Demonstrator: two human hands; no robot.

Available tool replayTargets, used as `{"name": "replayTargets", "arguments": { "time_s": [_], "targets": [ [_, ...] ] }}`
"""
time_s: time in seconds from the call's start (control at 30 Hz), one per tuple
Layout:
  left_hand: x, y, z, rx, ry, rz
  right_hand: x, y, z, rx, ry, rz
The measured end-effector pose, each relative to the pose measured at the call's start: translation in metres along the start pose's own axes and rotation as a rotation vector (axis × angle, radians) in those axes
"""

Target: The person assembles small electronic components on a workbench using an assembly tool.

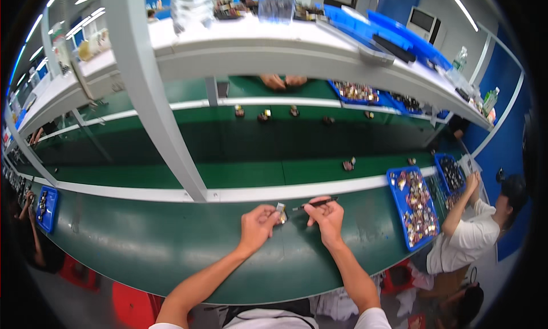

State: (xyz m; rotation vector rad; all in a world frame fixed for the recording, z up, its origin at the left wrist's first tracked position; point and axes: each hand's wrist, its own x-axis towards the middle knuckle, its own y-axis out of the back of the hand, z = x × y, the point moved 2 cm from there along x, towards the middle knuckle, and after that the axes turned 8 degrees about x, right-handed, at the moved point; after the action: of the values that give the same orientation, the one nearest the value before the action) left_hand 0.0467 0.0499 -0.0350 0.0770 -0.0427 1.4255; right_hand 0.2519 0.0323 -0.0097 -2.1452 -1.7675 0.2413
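My left hand pinches a small metallic part, silver at the top and yellowish lower down; its exact kind is too small to make out. Just to the right, my right hand grips a slim black pen-like tool between thumb and fingers. The tool's thin tip points left toward the part, with a small gap between them. Both hands are above the green worktable, close to its white far rail.
A blue tray heaped with small parts stands at right, beside a seated co-worker. Across the rail, several small parts lie on the green conveyor. A white post and shelf rise ahead. Another blue tray sits far left.
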Motion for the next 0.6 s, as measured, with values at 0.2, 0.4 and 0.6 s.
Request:
{"name": "replayTargets", "arguments": {
  "time_s": [0.2, 0.4, 0.6],
  "targets": [
    [-0.001, -0.003, 0.000, 0.031, 0.040, -0.044, -0.014, -0.006, -0.004, -0.200, 0.102, -0.103],
    [-0.005, -0.002, 0.001, 0.047, 0.020, -0.027, -0.023, -0.016, 0.006, -0.335, 0.148, -0.125],
    [-0.006, -0.003, 0.004, 0.044, 0.027, -0.044, -0.021, -0.016, -0.002, -0.270, 0.067, -0.067]
  ]
}}
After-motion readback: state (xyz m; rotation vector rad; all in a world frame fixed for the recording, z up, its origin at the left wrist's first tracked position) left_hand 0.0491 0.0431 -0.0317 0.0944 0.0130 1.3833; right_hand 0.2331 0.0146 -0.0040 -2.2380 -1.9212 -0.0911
